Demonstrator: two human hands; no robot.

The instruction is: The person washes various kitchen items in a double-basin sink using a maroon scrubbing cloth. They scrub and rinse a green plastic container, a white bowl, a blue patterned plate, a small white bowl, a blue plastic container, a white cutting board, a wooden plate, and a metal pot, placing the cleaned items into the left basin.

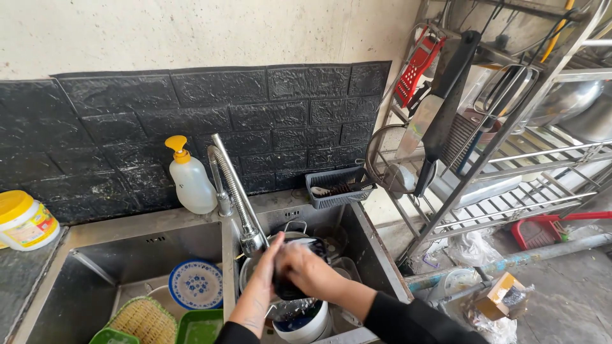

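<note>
A dark cup-like vessel (288, 280) sits low in the frame, just right of centre, pinched between both hands above the right sink basin (366, 255). The right hand (308, 267) wraps over its upper right side with fingers curled closed on it; the left hand (264, 274) presses against its left side, fingers bent along the wall, so the vessel lies between the two palms and is mostly hidden by them. Directly above the hands hangs the head of the flexible metal faucet (237, 197). Beneath them the basin holds a metal pot (290, 232) and a white bowl (312, 325). To the lower left, the left sink basin (115, 255) contains a blue patterned plate (196, 285), a woven basket (146, 322) and green trays (201, 326). A soap pump bottle (190, 178) stands behind the faucet, and a wire dish rack (510, 146) fills the right side.
</note>
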